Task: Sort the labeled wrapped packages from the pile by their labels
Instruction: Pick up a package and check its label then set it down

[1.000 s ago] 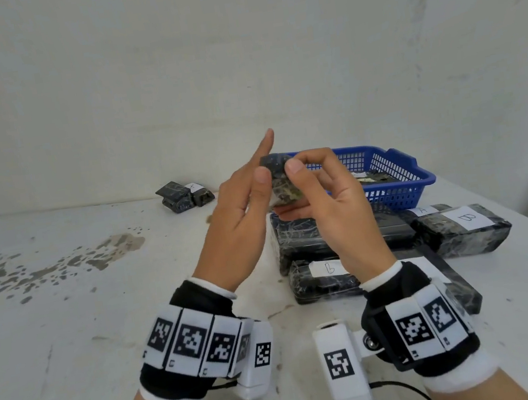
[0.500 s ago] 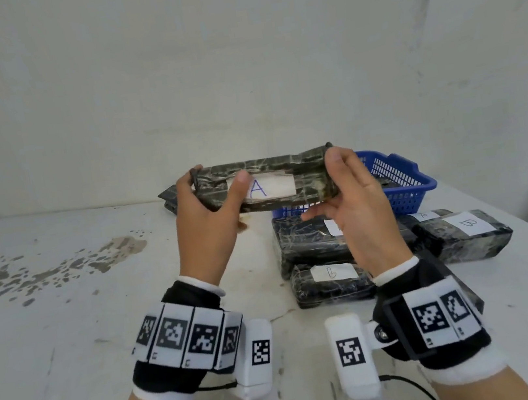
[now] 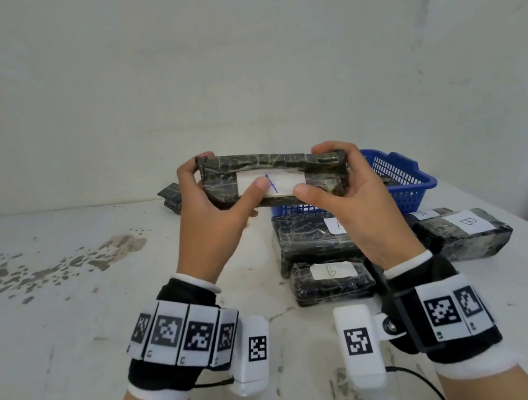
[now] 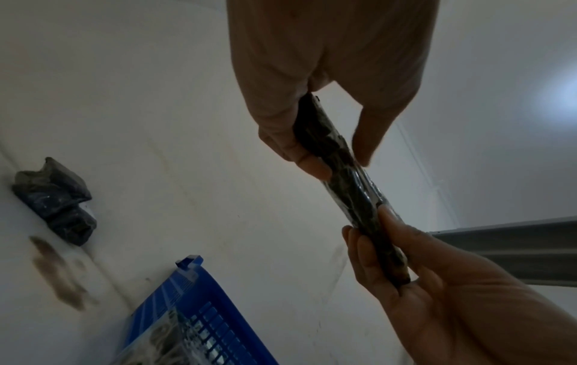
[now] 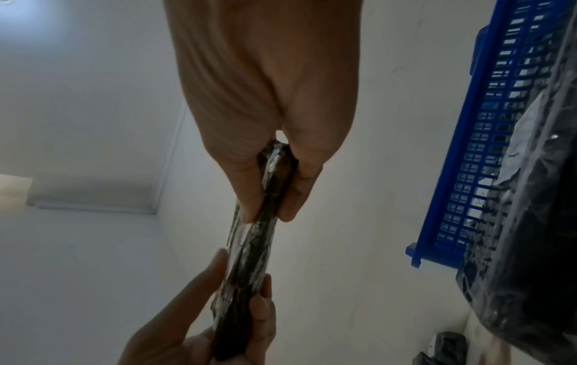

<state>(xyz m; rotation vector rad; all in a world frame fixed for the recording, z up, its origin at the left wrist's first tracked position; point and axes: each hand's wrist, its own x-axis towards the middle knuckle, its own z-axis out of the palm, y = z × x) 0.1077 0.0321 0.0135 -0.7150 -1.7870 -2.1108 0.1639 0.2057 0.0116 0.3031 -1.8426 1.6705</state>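
A dark wrapped package (image 3: pixel 272 171) with a white label marked A is held level above the table, label facing me. My left hand (image 3: pixel 228 174) grips its left end and my right hand (image 3: pixel 316 169) grips its right end, both thumbs on the label's edges. The left wrist view shows the package (image 4: pixel 349 182) edge-on between the left hand (image 4: pixel 337 153) and the right hand (image 4: pixel 374 247). In the right wrist view the package (image 5: pixel 249 252) runs from the right hand (image 5: pixel 268 212) down to the left. The pile (image 3: pixel 309 237) lies below on the table.
The pile holds a package labelled A, a smaller labelled one (image 3: pixel 333 280) and one labelled B (image 3: pixel 466 231). A blue basket (image 3: pixel 407 185) with a package inside stands behind it. Two more packages (image 3: pixel 169 196) lie by the back wall. A stain (image 3: pixel 60 264) marks the left of the table.
The package was held end-on between both hands, then turned level with label A facing me. Since then both thumbs have slid inward to the label's edges.
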